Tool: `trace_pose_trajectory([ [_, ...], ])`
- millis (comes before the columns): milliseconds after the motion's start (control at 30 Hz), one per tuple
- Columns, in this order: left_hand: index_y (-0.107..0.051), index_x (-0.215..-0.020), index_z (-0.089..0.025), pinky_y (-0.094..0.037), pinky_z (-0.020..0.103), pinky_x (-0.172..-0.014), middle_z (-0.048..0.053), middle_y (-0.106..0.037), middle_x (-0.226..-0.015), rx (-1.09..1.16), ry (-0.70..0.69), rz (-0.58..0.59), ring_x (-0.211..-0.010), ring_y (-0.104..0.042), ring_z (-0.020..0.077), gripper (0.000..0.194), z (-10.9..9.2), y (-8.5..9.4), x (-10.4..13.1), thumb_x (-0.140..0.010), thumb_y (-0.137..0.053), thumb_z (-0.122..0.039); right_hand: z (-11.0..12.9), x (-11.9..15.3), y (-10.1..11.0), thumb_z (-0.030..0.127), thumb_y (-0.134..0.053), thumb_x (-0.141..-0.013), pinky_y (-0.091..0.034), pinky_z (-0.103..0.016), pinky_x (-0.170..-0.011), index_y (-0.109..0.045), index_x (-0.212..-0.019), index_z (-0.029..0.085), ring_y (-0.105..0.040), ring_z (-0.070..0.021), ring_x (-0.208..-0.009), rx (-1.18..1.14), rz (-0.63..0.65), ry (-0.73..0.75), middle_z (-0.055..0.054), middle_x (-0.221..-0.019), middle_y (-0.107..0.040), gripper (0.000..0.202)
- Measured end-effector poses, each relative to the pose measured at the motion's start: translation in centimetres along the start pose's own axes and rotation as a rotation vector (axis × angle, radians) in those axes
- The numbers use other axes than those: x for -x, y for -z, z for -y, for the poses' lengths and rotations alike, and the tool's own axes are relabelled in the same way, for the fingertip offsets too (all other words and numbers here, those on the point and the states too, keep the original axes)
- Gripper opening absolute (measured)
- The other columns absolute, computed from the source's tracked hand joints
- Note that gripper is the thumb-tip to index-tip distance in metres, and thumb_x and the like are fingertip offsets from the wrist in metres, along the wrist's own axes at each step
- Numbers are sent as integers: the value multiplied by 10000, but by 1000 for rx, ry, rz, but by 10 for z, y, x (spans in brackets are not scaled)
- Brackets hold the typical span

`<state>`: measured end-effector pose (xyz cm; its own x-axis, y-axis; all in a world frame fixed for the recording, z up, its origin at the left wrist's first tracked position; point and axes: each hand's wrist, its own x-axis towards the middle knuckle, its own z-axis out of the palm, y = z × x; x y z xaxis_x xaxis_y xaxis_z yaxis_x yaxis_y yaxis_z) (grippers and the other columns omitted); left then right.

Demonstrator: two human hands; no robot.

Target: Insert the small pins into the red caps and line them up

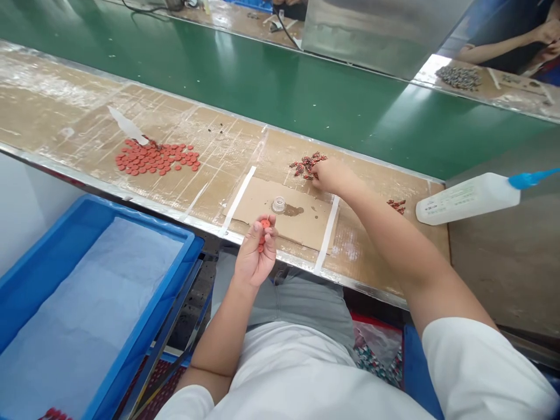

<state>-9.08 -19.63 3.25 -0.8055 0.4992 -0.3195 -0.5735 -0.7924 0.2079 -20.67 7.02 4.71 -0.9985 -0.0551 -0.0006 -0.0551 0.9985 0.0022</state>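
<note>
My left hand [257, 254] is closed around several small red discs [265, 223], one showing at the fingertips and others lower in the fingers. Over the back of the work surface, my right hand [331, 176] reaches into a small pile of red-and-dark pieces [301, 167]. Its fingers are pinched together at the edge of that pile; what lies between the tips is hidden. Between the hands, a small clear cup [279, 204] stands on a taped-down cardboard sheet [256, 198], beside a dark wet stain.
Many red discs [151, 158] lie spread at the left, with a white pointed strip [128, 125] by them. A white bottle with a blue nozzle [470, 198] leans at the right near more red pieces [397, 205]. A blue tray [186, 245] is lower left; a green belt [210, 64] runs behind.
</note>
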Motion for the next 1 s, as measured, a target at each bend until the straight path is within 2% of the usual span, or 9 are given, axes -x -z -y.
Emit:
trace_pose_trajectory([
  [67, -709, -914, -183, -522, 27, -702, 25, -669, -1016, -12, -26, -17, -746, -616, -14, 151, -3, 1, -1, -912, -558, -192, 0, 9, -3, 221, -643, -745, -475, -329, -690, -710, -696, 162, -625, -198, -679, -182, -95, 9, -65, -662, -681, 102],
  [167, -716, -902, -196, -507, 14, -712, 13, -673, -978, -10, -56, -44, -749, -622, -21, 156, -9, 4, -4, -911, -560, -199, 6, 27, -8, 354, -673, -755, -503, -313, -648, -751, -863, 179, -630, -164, -625, -685, -255, -51, -24, -682, -708, 220],
  [267, -719, -912, -197, -507, 21, -734, 16, -682, -991, 4, -82, -38, -777, -636, -18, 213, -14, 8, -7, -939, -508, -197, 22, 47, -13, 429, -761, -691, -527, -294, -608, -733, -964, 172, -668, -167, -646, -1116, -316, -194, -46, -742, -734, 376],
  [333, -719, -928, -188, -514, 35, -756, 26, -688, -1008, 10, -97, -26, -805, -646, -10, 250, -16, 10, -9, -955, -470, -186, 35, 57, -15, 452, -801, -648, -533, -274, -593, -728, -943, 165, -686, -171, -676, -1272, -330, -279, -64, -765, -741, 418],
  [433, -717, -950, -186, -517, 46, -779, 31, -692, -1038, -16, -115, -35, -831, -655, -4, 246, -18, 13, -9, -951, -472, -160, 51, 66, -19, 459, -824, -619, -544, -264, -613, -735, -879, 165, -693, -164, -705, -1373, -345, -326, -67, -792, -744, 402],
  [567, -720, -941, -195, -514, 47, -788, 28, -693, -1062, -73, -129, -47, -831, -661, -2, 206, -18, 16, -12, -918, -526, -128, 66, 69, -23, 463, -830, -613, -571, -314, -745, -735, -858, 189, -690, -164, -749, -1450, -454, -299, -44, -823, -742, 379],
  [733, -722, -941, -200, -513, 41, -771, 18, -702, -1012, -114, -184, 9, -788, -666, -5, 159, -24, 16, -32, -879, -593, -131, 82, 66, -24, 511, -793, -648, -580, -330, -728, -727, -901, 203, -684, -169, -746, -1402, -583, -334, -46, -869, -737, 404],
  [867, -722, -906, -210, -519, 57, -771, 3, -706, -1002, -176, -235, -16, -758, -672, -5, 130, -31, 11, -52, -859, -623, -140, 92, 63, -25, 497, -755, -701, -579, -330, -707, -722, -947, 208, -678, -163, -715, -1337, -598, -344, -39, -879, -734, 381],
  [1000, -724, -911, -210, -516, 66, -777, 3, -711, -1014, -218, -261, -29, -784, -679, 7, 148, -32, 10, -61, -847, -628, -117, 97, 64, -32, 478, -742, -723, -577, -339, -745, -725, -966, 219, -688, -174, -771, -1314, -612, -341, -36, -900, -736, 356],
])
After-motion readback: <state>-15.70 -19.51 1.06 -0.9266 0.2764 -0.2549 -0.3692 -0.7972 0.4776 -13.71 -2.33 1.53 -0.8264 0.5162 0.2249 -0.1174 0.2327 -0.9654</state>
